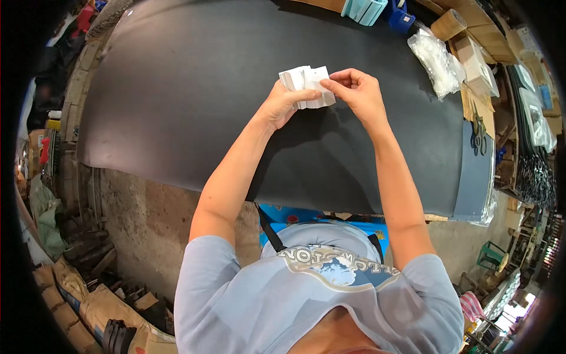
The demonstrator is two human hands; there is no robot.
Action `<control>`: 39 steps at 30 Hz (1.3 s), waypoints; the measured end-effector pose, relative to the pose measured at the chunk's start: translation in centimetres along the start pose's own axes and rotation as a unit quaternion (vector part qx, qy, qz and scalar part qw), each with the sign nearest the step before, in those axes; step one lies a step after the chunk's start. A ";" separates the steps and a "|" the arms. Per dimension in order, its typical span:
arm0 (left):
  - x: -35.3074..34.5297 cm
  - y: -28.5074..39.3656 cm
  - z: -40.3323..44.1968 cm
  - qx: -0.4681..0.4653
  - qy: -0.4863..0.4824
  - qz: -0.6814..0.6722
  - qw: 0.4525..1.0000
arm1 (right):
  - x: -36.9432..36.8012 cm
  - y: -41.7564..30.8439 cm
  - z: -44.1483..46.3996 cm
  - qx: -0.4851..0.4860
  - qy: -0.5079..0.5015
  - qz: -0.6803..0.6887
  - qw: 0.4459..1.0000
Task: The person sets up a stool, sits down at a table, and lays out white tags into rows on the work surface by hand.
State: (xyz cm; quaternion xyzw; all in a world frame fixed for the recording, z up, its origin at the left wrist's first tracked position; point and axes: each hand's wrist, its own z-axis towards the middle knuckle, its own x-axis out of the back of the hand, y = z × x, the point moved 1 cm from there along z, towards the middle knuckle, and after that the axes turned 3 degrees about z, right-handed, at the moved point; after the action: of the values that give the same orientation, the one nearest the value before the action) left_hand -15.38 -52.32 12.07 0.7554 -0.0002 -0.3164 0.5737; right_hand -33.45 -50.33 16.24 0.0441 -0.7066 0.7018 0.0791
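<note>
A small stack of white paper slips (308, 88) is held up over the black tabletop sheet (194, 76). My left hand (282, 105) grips the stack from its left side, with the thumb laid across the front. On the right edge, my right hand (358, 95) pinches a slip between thumb and forefinger. The slips look slightly fanned and uneven along their upper edge. Whatever is printed on them is too small to read.
Along the right edge of the table lie scissors (479, 137), a clear plastic bag (436, 62) and a white box (473, 66). A tape roll (448, 25), a blue tape dispenser (402, 19) and a light-blue plastic holder (364, 9) stand at the back right.
</note>
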 end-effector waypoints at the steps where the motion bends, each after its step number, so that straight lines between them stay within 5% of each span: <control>1: 0.0 0.0 0.0 0.002 0.001 -0.001 1.000 | -0.1 -0.3 0.2 -0.021 -0.023 -0.004 1.000; 6: 0.0 -0.2 0.2 -0.007 -0.004 0.044 0.999 | 0.3 0.4 1.1 -0.044 -0.112 0.051 0.991; 13: -0.3 0.7 -0.1 0.024 -0.011 -0.019 0.999 | 1.1 1.6 0.4 -0.056 -0.088 0.064 0.992; 22: 2.1 1.2 0.6 -0.063 0.088 0.006 0.994 | 2.2 2.8 2.0 -0.065 0.031 0.085 0.994; 32: 1.6 0.9 0.6 0.014 0.058 -0.056 0.997 | 0.8 5.1 6.8 0.074 0.072 -0.269 0.958; 39: 1.5 1.3 0.5 -0.013 0.071 -0.032 0.997 | 0.8 4.3 6.5 0.025 0.047 -0.257 0.965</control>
State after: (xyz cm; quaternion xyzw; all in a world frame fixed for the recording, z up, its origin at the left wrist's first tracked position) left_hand -13.99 -53.77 12.37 0.7682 0.0694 -0.2801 0.5715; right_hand -35.36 -56.76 12.10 0.1932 -0.6494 0.6762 0.2892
